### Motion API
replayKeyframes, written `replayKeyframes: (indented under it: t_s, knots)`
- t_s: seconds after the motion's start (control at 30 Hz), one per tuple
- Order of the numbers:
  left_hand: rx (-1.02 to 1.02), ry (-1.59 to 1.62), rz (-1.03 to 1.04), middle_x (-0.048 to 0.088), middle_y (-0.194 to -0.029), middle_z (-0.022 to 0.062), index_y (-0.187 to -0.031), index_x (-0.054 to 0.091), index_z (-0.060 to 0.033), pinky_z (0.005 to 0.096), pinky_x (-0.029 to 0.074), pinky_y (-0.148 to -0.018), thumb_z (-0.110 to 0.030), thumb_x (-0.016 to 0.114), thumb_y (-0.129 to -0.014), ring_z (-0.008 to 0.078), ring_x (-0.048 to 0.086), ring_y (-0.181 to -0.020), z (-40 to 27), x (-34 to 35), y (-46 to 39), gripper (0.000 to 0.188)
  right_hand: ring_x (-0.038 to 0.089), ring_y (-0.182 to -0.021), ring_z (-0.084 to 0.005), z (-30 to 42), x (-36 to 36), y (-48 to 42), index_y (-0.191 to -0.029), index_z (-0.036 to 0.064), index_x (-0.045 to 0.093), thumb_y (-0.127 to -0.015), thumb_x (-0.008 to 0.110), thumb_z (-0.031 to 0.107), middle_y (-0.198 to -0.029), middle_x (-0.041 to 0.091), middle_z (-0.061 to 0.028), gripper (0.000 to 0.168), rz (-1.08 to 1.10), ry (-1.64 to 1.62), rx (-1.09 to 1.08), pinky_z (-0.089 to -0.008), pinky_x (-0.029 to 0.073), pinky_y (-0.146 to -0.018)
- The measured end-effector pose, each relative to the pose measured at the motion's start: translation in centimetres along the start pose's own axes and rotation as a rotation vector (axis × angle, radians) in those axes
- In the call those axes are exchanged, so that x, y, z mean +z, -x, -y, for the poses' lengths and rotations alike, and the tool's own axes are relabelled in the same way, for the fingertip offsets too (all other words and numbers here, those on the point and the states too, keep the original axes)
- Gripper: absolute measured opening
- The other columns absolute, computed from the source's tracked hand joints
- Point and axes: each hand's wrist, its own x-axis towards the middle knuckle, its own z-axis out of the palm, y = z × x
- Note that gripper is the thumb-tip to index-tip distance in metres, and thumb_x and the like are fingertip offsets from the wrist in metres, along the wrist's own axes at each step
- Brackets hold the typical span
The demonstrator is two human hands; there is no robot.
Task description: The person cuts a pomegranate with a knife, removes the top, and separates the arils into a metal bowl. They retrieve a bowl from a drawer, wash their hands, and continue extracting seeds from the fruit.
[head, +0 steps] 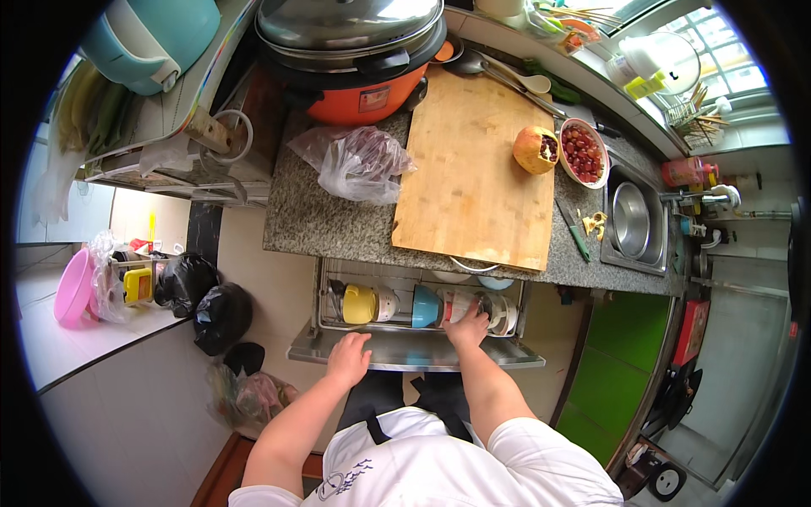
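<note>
A metal pull-out dish drawer (405, 356) stands open below the counter, with a wire rack inside. My right hand (469, 326) reaches into its right side, fingers among white bowls (505, 315) and a clear glass-like vessel (486, 305). Whether the fingers grip one of these is hidden. Left of that hand are a blue bowl (427, 306), a white cup (385, 304) and a yellow cup (358, 303), all tipped on their sides. My left hand (348, 360) is over the drawer's front panel at the left, empty, fingers a little apart.
On the granite counter (317, 222) are a wooden cutting board (472, 177), a cut pomegranate (535, 150), a bowl of pomegranate seeds (583, 154), a green-handled knife (576, 237), a plastic bag (361, 165) and an orange cooker (370, 98). A sink (656, 250) lies right.
</note>
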Motion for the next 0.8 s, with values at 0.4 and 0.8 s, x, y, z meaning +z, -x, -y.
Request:
replayKeyframes:
  t_s: [0.4, 0.8]
  knots:
    - [0.317, -0.013, 0.129, 0.058, -0.107, 0.0072, -0.103, 0.064, -0.0107, 0.0388, 0.044, -0.094, -0.033, 0.076, -0.073, 0.0272, 0.054, -0.106, 0.6, -1.9, 0.9, 0.040, 0.040, -0.119, -0.0351, 2.5, -4.4, 2.2, -0.144, 0.023, 0.029, -0.058, 0.080, 0.047, -0.126, 0.040, -0.0171, 0.103, -0.001, 0.018, 0.217, -0.0460, 0.037, -0.097]
    - [0.477, -0.150, 0.192, 0.056, -0.099, 0.0013, -0.097, 0.063, -0.0171, 0.0388, 0.040, -0.091, -0.019, 0.075, -0.072, 0.0223, 0.053, -0.103, 0.5, -0.5, -0.3, 0.028, 0.050, -0.104, -0.0229, -8.7, -13.9, 2.4, -0.132, 0.022, 0.037, -0.074, 0.069, 0.037, -0.125, 0.046, -0.0075, 0.068, 0.625, -1.352, 0.374, -0.0400, 0.047, -0.077]
